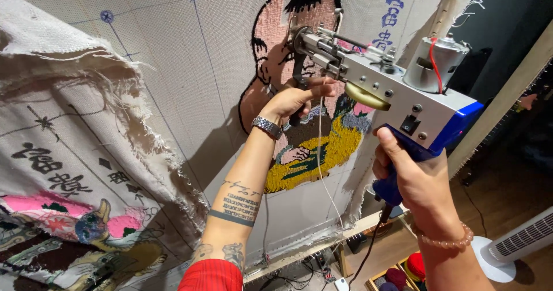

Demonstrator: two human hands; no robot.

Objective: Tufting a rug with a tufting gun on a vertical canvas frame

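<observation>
A silver and blue tufting gun [397, 98] points at a stretched beige cloth [190, 66] bearing a tufted picture of a figure [299, 124] in pink, black and yellow yarn. My right hand [406, 173] grips the gun's blue rear handle. My left hand [296, 98], with a metal watch on the wrist, holds the dark front handle under the gun's nose, close to the cloth. A thin pale yarn strand [320, 153] hangs down from the gun.
Another frayed cloth [69, 170] with tufted colours hangs at the left. A wooden frame edge [322, 245] runs below the picture. A white fan [518, 245] stands at the lower right, and yarn balls [403, 274] lie in a box on the floor.
</observation>
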